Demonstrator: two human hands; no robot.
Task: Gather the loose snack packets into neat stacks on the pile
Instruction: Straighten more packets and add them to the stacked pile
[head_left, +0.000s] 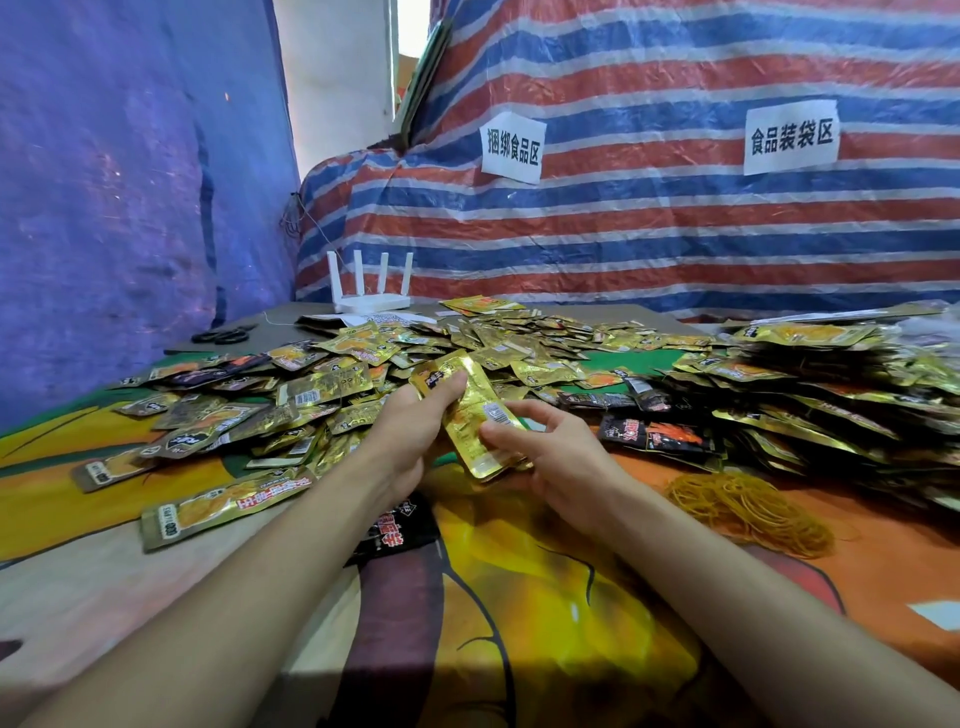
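Both my hands hold a small stack of gold snack packets (470, 410) just above the table, in the middle of the view. My left hand (415, 431) grips its far left side, with the thumb on top. My right hand (545, 457) pinches its near end from the right. Loose gold packets (291, 405) lie scattered over the table to the left and behind. A tall heap of stacked packets (810, 389) rises at the right. One black packet (395, 530) lies under my left wrist.
A bunch of yellow rubber bands (748, 512) lies right of my right forearm. A white router (371, 291) and black scissors (223, 335) sit at the table's back left. Striped tarp (675, 234) with two paper signs hangs behind. A colourful printed cloth (519, 597) covers the table.
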